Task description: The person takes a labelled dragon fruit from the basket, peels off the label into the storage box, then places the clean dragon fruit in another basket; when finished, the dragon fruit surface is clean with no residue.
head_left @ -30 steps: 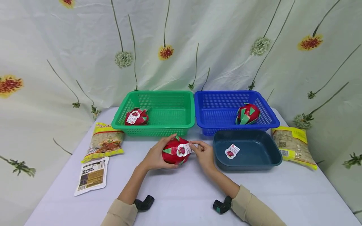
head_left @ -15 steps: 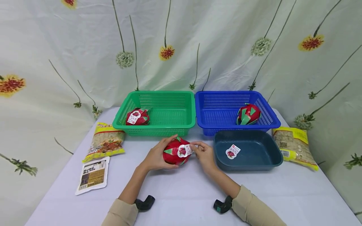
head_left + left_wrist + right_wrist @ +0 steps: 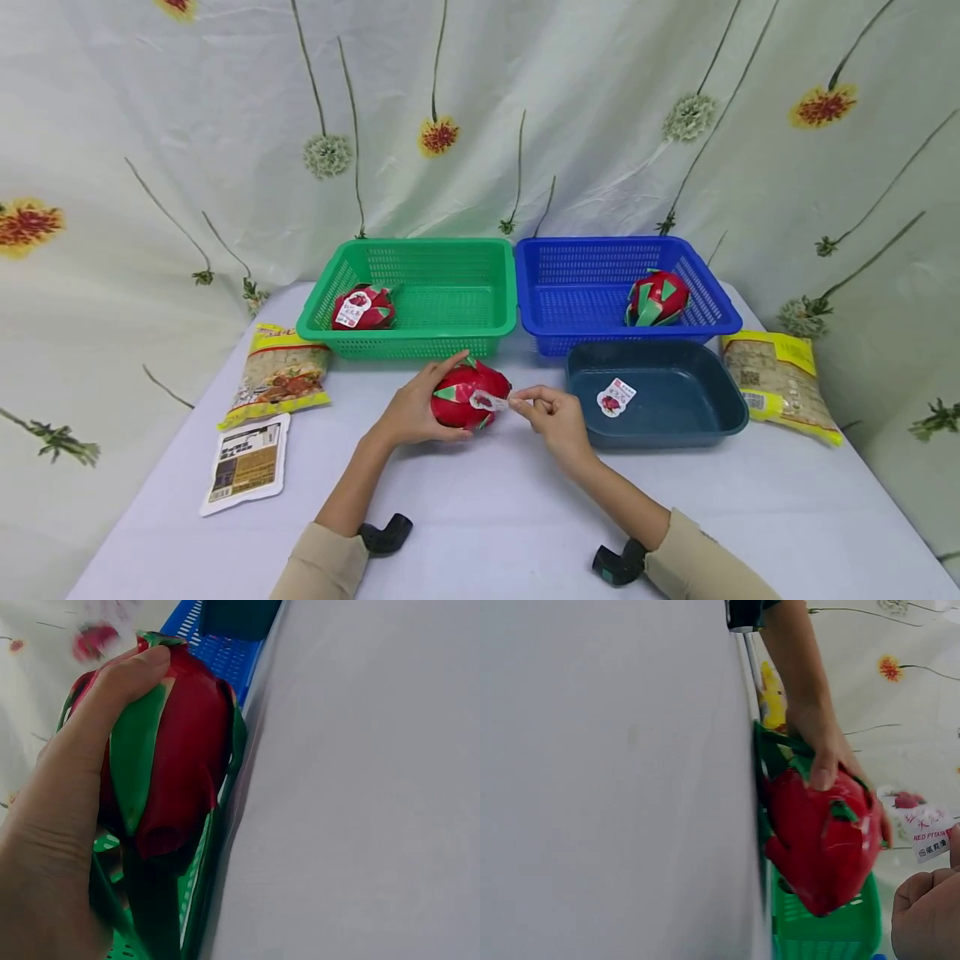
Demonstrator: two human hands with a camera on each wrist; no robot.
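Note:
My left hand (image 3: 416, 408) grips a red dragon fruit (image 3: 456, 402) with green scales, in front of the green basket. Its thumb lies along the near side of the fruit in the left wrist view. On the fruit's right, my right hand (image 3: 557, 423) pinches the end of a white sticker (image 3: 930, 832) between thumb and finger. That sticker bears a fruit picture and the words "RED PITAYA". It stands out at a tilt from the red skin; whether an edge still touches the fruit I cannot tell. Both wrists carry black camera mounts.
A green basket (image 3: 420, 348) holds a labelled dragon fruit (image 3: 363, 308). The blue basket (image 3: 555, 329) holds another dragon fruit (image 3: 657, 298). A dark blue tray (image 3: 675, 412) contains a loose sticker (image 3: 616, 398). Yellow food bags (image 3: 279, 371) flank the containers; a white packet (image 3: 246, 463) lies left.
My right hand has moved slightly right and down, drawing the sticker's face away from the fruit so it now tilts. My left hand keeps its hold on the dragon fruit.

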